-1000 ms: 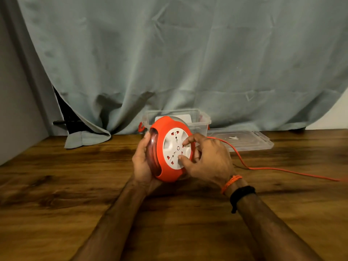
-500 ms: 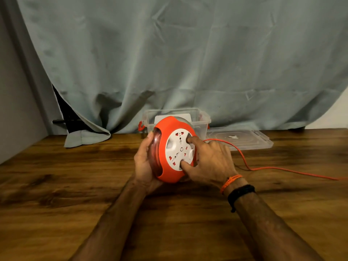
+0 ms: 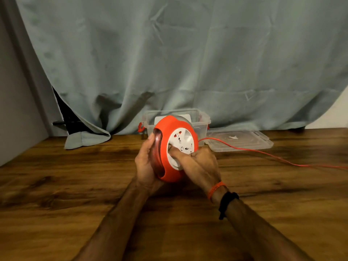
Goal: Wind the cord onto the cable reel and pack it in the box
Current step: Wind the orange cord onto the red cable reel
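One clear box (image 3: pixel 202 119) at the back of the desk (image 3: pixel 56 204), open, something white inside, partly hidden by the cable reel (image 3: pixel 169 147). Its lid (image 3: pixel 244 141) lies flat just to the right. Left hand (image 3: pixel 146 162) grips the reel's rim, holding it on edge above the desk. Right hand (image 3: pixel 197 163) is clenched on the white socket face. Orange cord (image 3: pixel 263 153) runs right across the desk, out of view. Grey curtain (image 3: pixel 169 63) behind.
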`<action>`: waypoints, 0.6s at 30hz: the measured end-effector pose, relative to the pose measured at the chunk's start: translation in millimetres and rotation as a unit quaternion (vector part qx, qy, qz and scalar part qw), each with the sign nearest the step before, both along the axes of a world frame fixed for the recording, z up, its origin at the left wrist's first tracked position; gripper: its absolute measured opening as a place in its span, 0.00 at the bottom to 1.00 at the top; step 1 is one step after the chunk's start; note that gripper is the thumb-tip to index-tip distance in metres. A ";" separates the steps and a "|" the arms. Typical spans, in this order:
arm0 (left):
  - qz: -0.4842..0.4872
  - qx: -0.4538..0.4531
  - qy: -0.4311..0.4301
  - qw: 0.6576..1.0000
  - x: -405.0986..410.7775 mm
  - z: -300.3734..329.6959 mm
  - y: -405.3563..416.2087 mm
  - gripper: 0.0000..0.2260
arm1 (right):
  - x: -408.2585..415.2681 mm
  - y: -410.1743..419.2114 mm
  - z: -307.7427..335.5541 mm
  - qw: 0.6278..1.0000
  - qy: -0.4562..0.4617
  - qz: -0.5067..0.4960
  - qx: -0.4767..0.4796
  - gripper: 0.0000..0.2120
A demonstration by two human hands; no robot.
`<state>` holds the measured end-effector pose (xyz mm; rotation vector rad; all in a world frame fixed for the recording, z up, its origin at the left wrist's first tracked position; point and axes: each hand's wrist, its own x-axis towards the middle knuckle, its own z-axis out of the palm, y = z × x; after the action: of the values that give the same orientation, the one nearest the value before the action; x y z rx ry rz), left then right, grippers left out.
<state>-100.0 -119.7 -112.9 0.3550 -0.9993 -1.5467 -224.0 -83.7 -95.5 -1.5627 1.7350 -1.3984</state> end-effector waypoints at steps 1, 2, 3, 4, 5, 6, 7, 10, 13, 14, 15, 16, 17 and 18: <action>-0.003 -0.001 0.004 1.000 0.3 -0.1 -0.3 0.25 | 0.1 0.6 0.2 1.000 0.011 -0.001 -0.005 0.35; -0.005 0.001 0.013 1.000 0.6 -0.2 -1.3 0.25 | -0.7 1.2 0.7 0.999 0.033 -0.007 -0.018 0.35; -0.011 0.003 0.025 1.000 1.4 -0.1 -2.5 0.24 | -1.6 2.3 1.6 0.998 0.057 -0.014 -0.033 0.35; -0.026 0.004 0.037 0.999 2.3 0.1 -3.5 0.25 | -3.7 2.8 2.7 0.995 0.082 -0.021 -0.049 0.36; -0.044 0.003 0.045 0.998 3.2 0.0 -4.3 0.26 | -6.4 3.1 4.6 0.991 0.112 -0.029 -0.066 0.35; -0.060 0.002 0.049 0.997 4.2 -0.7 -5.6 0.26 | -9.8 3.5 7.4 0.985 0.148 -0.036 -0.084 0.32; -0.071 0.002 0.050 0.996 5.6 -1.9 -6.4 0.27 | -13.0 3.6 9.8 0.976 0.189 -0.040 -0.102 0.29; -0.086 0.004 0.041 0.995 6.1 -3.7 -5.8 0.28 | -21.5 7.3 16.1 0.951 0.278 -0.022 -0.134 0.21; -0.089 -0.001 0.035 0.995 5.7 -4.2 -5.7 0.29 | -28.5 9.8 19.8 0.940 0.310 0.016 -0.142 0.22; -0.090 0.001 0.033 0.995 5.5 -3.8 -6.1 0.30 | -30.8 9.6 20.2 0.937 0.319 0.025 -0.141 0.23; -0.093 0.002 0.029 0.995 5.1 -3.4 -6.1 0.31 | -33.1 9.1 20.6 0.932 0.333 0.031 -0.139 0.24; -0.102 0.002 0.025 0.995 5.2 -3.0 -6.3 0.31 | -35.2 8.4 20.9 0.926 0.352 0.034 -0.134 0.25; -0.118 0.000 0.026 0.993 5.5 -3.4 -7.1 0.31 | -36.6 8.0 20.6 0.918 0.374 0.035 -0.128 0.26; -0.129 0.007 0.032 0.991 5.5 -4.2 -7.7 0.31 | -37.5 7.8 19.5 0.908 0.397 0.035 -0.125 0.28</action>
<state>-94.4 -127.5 -117.1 0.1886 -1.0146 -1.7865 -261.5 -75.9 -76.0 -2.5643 1.9189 -1.0281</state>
